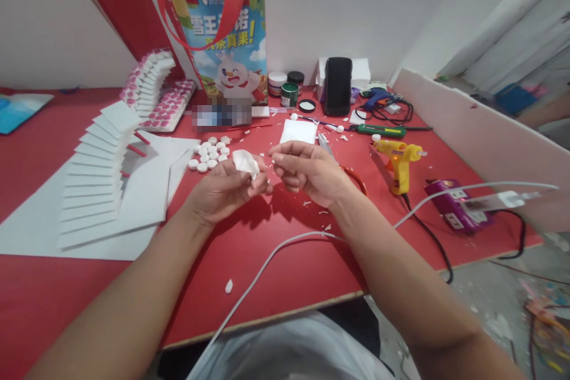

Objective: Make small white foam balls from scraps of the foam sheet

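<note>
Over the middle of the red table, my left hand is closed on a thin, curled white piece that looks like paper or foam. My right hand hovers just to its right, thumb and index finger pinched together; whatever they hold, if anything, is too small to make out. Beside my left hand lie several small white discs. A white square block rests behind my right hand. Scissors with an orange handle are partly hidden by my right wrist.
At right are a yellow glue gun, a purple box and a green screwdriver. A white cable crosses the front. Stacked white panels lie left. A shopping bag, paint jars and a black phone stand behind.
</note>
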`<state>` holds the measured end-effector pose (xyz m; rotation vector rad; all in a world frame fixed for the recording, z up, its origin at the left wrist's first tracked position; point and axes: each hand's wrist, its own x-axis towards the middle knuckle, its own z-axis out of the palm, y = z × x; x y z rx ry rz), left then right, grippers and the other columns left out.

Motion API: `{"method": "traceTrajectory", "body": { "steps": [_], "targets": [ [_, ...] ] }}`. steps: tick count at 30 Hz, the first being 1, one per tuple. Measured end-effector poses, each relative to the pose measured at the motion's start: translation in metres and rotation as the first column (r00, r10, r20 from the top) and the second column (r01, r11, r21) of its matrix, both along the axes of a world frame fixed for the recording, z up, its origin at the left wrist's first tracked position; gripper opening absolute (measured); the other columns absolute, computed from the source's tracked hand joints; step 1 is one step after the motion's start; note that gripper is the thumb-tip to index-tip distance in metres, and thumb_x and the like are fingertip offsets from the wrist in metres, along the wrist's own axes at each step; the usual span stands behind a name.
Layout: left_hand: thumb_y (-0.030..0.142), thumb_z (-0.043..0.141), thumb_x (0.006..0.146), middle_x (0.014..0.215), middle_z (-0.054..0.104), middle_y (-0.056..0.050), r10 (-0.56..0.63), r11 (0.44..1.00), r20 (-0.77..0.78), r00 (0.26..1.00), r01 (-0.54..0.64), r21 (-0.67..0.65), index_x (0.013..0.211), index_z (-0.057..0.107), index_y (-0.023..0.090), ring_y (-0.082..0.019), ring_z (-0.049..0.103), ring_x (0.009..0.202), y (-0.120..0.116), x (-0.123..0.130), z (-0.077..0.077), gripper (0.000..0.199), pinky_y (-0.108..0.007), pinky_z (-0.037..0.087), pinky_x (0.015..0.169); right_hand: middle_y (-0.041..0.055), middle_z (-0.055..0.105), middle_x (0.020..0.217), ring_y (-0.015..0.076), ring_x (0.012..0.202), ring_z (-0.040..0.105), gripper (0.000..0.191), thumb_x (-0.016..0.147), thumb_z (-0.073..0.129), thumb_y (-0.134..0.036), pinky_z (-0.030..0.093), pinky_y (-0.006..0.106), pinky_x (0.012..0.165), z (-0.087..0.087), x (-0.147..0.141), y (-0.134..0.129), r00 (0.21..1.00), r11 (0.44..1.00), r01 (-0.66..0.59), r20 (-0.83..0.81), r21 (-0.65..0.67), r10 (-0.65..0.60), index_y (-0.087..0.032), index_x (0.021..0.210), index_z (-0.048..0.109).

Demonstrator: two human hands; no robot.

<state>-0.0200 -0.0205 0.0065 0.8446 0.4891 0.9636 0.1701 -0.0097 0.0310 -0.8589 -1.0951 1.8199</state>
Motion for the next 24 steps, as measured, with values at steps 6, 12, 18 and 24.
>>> {"method": "traceTrajectory", "body": {
  "steps": [6,12,18,24],
  "targets": [
    [0.023,0.083,0.073,0.071,0.065,-0.004,0.066,0.997,-0.079,0.995,-0.068,-0.022,0.077,0.073,0.012,-0.010,0.057,0.063,0.006,-0.001,-0.008,0.016,-0.023,0.050,0.066,-0.0015,0.059,0.089,0.0076,0.062,0.054,0.037,0.074,0.077,-0.026,0.044,0.022,0.052,-0.003,-0.002,-0.001,0.977,0.939,0.008,0.198,0.345,-0.081,-0.019,0.106,0.060],
    [0.027,0.087,0.068,0.071,0.067,-0.005,0.069,0.996,-0.154,0.986,-0.077,-0.049,0.082,0.075,0.010,-0.010,0.058,0.064,0.005,0.003,-0.009,0.025,-0.021,0.049,0.063,0.0007,0.058,0.090,0.0100,0.071,0.053,0.021,0.082,0.063,-0.021,0.046,0.025,0.065,-0.008,-0.007,-0.005,0.865,0.764,-0.048,0.409,0.643,-0.290,-0.018,0.103,0.062],
    [0.028,0.088,0.067,0.070,0.066,-0.003,0.075,0.996,-0.227,0.971,-0.083,-0.028,0.081,0.074,0.012,-0.010,0.056,0.061,0.001,0.006,-0.006,0.026,-0.022,0.048,0.062,0.0012,0.058,0.086,0.0109,0.070,0.050,0.006,0.079,0.058,-0.013,0.041,0.025,0.064,-0.010,-0.005,-0.006,0.785,0.648,-0.124,0.474,0.752,-0.399,-0.017,0.083,0.060],
    [0.030,0.087,0.066,0.071,0.069,-0.005,0.100,0.995,-0.299,0.949,-0.103,0.007,0.082,0.074,0.012,-0.013,0.059,0.062,0.003,0.004,-0.006,0.028,-0.025,0.049,0.062,-0.0026,0.057,0.067,0.0103,0.061,0.048,0.005,0.074,0.058,-0.013,0.036,0.025,0.058,-0.012,-0.004,-0.002,0.813,0.738,-0.041,0.452,0.673,-0.367,-0.018,0.074,0.058]
  ]
}}
